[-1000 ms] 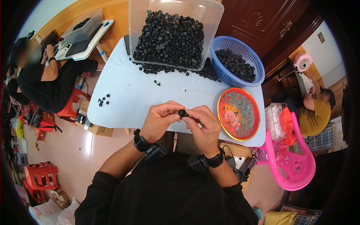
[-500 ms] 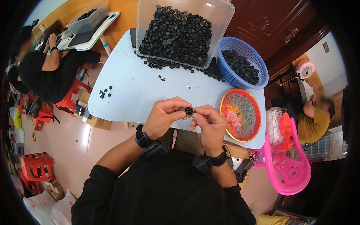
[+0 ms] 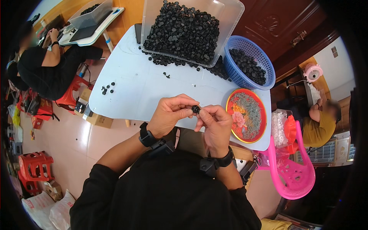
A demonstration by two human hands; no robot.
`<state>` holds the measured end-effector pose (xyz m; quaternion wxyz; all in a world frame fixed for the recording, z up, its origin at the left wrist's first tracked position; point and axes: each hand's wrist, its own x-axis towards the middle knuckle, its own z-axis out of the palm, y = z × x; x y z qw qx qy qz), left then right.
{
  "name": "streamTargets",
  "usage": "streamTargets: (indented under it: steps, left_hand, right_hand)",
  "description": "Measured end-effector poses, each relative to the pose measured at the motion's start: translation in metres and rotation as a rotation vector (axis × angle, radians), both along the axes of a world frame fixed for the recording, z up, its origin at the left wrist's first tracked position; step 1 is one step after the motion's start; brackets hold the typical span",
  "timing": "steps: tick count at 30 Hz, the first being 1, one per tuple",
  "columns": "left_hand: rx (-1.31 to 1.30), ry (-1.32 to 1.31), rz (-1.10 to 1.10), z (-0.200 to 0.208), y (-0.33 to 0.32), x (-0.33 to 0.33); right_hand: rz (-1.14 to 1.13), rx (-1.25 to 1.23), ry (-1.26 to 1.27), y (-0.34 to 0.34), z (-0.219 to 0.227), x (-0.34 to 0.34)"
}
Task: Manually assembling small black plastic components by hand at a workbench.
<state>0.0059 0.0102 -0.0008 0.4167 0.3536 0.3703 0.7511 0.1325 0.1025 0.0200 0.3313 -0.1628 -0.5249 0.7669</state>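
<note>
Over the near edge of the table, a small round black plastic part (image 3: 196,109) sits between my two hands. My left hand (image 3: 168,117) pinches it between thumb and forefinger. Closed at its right side, my right hand (image 3: 216,124) also grips the part with its fingertips. Whether anything smaller is in those fingertips is hidden. To the right of my hands lies a red round tray (image 3: 264,124) with a flower pattern, bearing a heap of thin grey pin-like pieces (image 3: 253,113).
A clear plastic bin (image 3: 232,23) full of black parts tilts at the table's (image 3: 130,88) far side, with parts spilled before it. Beside it stands a blue basket (image 3: 270,73). Several black pieces (image 3: 108,89) lie left. A pink chair (image 3: 293,188) stands right; people sit on both sides.
The black part appears turned a little between my fingers, with both hands still on it. The view has shifted slightly; the table's contents look the same.
</note>
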Motion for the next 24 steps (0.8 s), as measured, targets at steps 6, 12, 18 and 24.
streamTargets:
  steps: [6,12,18,24]
  left_hand:
    - [0.0,0.1,0.042,0.0028,-0.0011,0.0008]
    - [0.003,0.23,0.101,-0.0004,-0.0025,0.0011]
    - [-0.006,0.417,0.175,-0.0037,-0.0045,-0.001]
    - [0.025,0.302,0.17,-0.0067,-0.0038,0.0002]
  right_hand:
    - [0.032,-0.029,-0.031,0.0048,0.002,0.0017]
    - [0.03,-0.032,-0.048,0.0049,-0.0008,0.001]
    - [0.019,0.009,-0.104,0.0033,-0.0012,-0.0013]
    - [0.022,-0.023,-0.113,0.002,-0.0032,-0.0013]
